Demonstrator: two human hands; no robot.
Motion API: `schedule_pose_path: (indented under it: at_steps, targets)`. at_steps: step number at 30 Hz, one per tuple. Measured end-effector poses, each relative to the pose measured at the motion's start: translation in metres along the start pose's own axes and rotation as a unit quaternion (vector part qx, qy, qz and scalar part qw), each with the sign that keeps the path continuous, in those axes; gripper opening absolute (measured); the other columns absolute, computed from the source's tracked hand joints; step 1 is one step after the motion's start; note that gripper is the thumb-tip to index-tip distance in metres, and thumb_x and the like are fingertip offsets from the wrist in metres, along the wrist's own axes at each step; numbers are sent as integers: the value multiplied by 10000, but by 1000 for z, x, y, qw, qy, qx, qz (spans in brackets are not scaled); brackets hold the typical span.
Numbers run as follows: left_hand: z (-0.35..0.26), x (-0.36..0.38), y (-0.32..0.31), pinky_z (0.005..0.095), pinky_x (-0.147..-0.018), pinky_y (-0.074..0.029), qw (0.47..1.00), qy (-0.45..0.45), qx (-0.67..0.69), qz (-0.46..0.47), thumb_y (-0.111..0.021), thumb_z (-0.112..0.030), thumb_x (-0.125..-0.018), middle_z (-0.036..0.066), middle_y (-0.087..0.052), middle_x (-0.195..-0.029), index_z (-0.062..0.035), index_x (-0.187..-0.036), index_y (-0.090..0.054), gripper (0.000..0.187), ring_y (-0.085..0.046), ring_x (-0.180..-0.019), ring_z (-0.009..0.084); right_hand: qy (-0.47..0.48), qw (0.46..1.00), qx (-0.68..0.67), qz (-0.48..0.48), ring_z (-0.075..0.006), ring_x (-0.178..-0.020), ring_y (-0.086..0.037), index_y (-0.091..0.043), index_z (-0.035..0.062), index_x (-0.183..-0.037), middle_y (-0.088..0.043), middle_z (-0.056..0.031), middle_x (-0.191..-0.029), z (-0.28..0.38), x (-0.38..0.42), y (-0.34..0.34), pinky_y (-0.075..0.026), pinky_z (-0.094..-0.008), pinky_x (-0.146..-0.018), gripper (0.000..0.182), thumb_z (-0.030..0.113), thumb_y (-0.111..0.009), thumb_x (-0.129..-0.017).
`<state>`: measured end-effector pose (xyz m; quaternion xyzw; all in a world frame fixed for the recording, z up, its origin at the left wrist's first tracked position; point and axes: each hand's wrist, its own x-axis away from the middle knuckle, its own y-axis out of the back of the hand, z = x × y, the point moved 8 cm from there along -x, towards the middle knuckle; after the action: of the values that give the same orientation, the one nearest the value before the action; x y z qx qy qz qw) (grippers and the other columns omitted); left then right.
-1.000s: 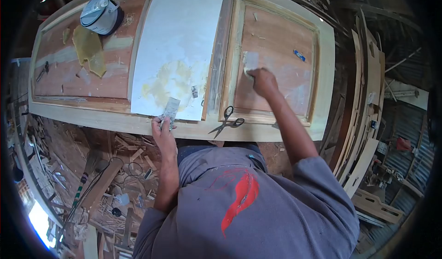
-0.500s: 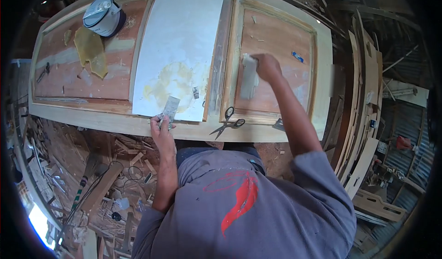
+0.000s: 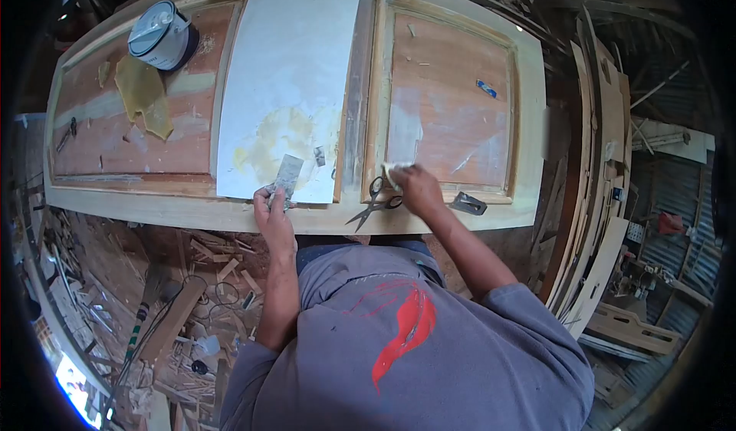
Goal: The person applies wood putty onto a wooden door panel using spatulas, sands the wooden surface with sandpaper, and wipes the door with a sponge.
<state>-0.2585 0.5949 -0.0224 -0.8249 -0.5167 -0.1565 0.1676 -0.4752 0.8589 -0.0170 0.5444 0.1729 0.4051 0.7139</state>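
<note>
My left hand pinches a flat grey scraper blade, smeared near the fingers, over the lower edge of a white board. Yellowish filler stains cover the board's lower part. Closed round a pale flat piece, my right hand is at the lower left corner of the right door panel; most of that piece is hidden. Black-handled scissors lie just left of my right hand. A dark tool, perhaps a small plane, rests to its right on the door frame.
A paint can and a yellow sheet scrap sit on the left panel. A blue packet lies on the right panel. Long boards stand at right; wood scraps litter the floor.
My right hand has moved down and left across the right panel to its lower corner, showing a whitish smear where it was. My left hand still holds the scraper blade.
</note>
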Motion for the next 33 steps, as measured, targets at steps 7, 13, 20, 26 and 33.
schedule_pose_path:
  at_steps: [7,13,20,26,33]
  targets:
    - [-13,-2,-6,270,-740,-493,1000,-6,-27,3,-631,-138,-1015,51,-609,-992,-34,-1098,-553,154,-572,-835,116,-116,992,-41,26,-390,-1066,-683,-755,129,-1214,-727,-202,-1128,-67,-32,46,-542,-474,-941,484,-45,-559,-807]
    - [-10,16,-4,284,-740,-522,999,-4,-38,-35,-624,-156,-1011,57,-612,-1024,-28,-1102,-573,165,-585,-882,124,-71,994,36,-78,-368,-1105,-653,-738,127,-1217,-713,-164,-1179,-127,-142,104,-528,-461,-962,438,-29,-560,-849]
    - [1,17,-5,285,-725,-523,999,1,-36,-28,-635,-139,-1012,45,-601,-1006,-32,-1095,-560,154,-582,-855,121,-63,997,27,-28,-333,-1058,-668,-750,119,-1185,-742,-108,-1153,-87,-43,30,-565,-442,-899,406,-15,-606,-829]
    - [-5,4,-19,272,-717,-492,1000,-5,-10,-9,-636,-138,-1004,40,-617,-978,-40,-1071,-568,137,-573,-828,114,-70,995,12,72,-366,-1099,-674,-749,158,-1225,-718,-176,-1193,-53,27,24,-556,-460,-929,473,-15,-595,-812]
    - [-6,16,-17,275,-728,-496,999,-7,-34,-23,-632,-137,-1008,44,-620,-1008,-43,-1078,-563,136,-577,-864,118,-112,994,4,6,-383,-1034,-696,-781,177,-1139,-744,-171,-1081,-117,-142,116,-554,-481,-910,401,44,-592,-812]
